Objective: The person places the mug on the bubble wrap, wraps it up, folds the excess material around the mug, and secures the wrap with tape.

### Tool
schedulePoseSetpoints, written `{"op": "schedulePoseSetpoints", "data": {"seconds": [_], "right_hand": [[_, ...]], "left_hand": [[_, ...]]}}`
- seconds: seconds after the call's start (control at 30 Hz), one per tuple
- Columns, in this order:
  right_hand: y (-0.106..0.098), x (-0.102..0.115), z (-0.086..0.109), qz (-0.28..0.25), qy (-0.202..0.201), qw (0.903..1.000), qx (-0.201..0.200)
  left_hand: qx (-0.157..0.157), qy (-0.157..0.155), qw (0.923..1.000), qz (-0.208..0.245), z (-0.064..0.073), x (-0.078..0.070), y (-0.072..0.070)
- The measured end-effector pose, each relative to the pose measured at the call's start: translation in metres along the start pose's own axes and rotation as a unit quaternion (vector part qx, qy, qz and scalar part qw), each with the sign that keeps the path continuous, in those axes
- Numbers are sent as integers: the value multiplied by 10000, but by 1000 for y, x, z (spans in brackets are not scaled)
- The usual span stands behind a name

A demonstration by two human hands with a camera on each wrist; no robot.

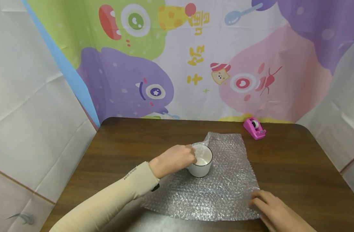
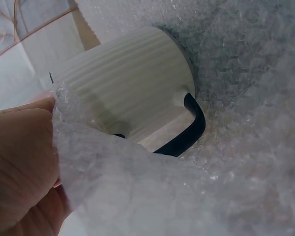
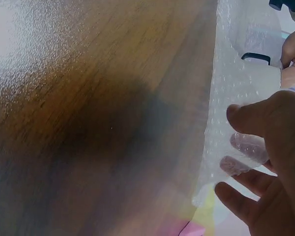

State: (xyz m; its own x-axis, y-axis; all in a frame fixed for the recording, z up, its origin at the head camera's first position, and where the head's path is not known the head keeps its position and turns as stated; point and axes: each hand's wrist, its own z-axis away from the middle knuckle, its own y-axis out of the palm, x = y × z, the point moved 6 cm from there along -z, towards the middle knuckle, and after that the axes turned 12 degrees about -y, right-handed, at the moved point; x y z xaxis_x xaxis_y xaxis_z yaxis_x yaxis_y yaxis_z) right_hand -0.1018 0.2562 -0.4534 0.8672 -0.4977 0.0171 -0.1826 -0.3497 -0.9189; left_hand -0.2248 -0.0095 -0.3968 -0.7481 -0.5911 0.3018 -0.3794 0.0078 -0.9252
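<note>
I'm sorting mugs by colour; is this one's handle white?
No, the handle is dark, in contrast to the pale ribbed body of the mug.

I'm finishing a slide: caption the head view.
Left hand grips a white mug on bubble wrap; right hand at the sheet's edge, a pink tape dispenser beyond.

A dark brown wood-grain table [image 1: 292, 167] with rounded far corners spans the lower half of the head view; its surface catches a pale glare at bottom centre, and another at the upper left of the right wrist view. A clear, silvery sheet of plastic bubble wrap [image 1: 223, 190] lies across its middle, from the centre of the frame almost to the bottom. A glossy pink wedge-shaped tape dispenser [image 1: 254, 129] stands right of centre near the table's far edge, close to the sheet's upper right corner.
</note>
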Motion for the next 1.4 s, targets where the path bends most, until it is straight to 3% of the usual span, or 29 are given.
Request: {"op": "schedulePoseSetpoints", "data": {"seconds": [0.17, 0.3, 0.5, 0.9, 1.2, 1.4], "right_hand": [[-8, 1, -4, 256, -287, 9975, -585], [-13, 1, -6, -23, -482, 9948, -898], [-18, 0, -10, -296, -568, 9942, -868], [-26, -1, -15, -210, -584, 9947, -817], [-36, 4, -25, -603, -909, 9807, -1620], [-44, 5, -32, -757, -1006, 9771, -1716]], "left_hand": [[-1, 14, 10000, -30, 0, 0, 1], [-1, 23, 10000, -39, 0, 0, 1], [-1, -1, 10000, -41, 0, 0, 1], [-85, 16, 9999, -101, 1, -1, 1], [-85, 16, 9999, -54, 0, -2, 1], [-112, 0, 9999, -60, 1, -1, 0]]}}
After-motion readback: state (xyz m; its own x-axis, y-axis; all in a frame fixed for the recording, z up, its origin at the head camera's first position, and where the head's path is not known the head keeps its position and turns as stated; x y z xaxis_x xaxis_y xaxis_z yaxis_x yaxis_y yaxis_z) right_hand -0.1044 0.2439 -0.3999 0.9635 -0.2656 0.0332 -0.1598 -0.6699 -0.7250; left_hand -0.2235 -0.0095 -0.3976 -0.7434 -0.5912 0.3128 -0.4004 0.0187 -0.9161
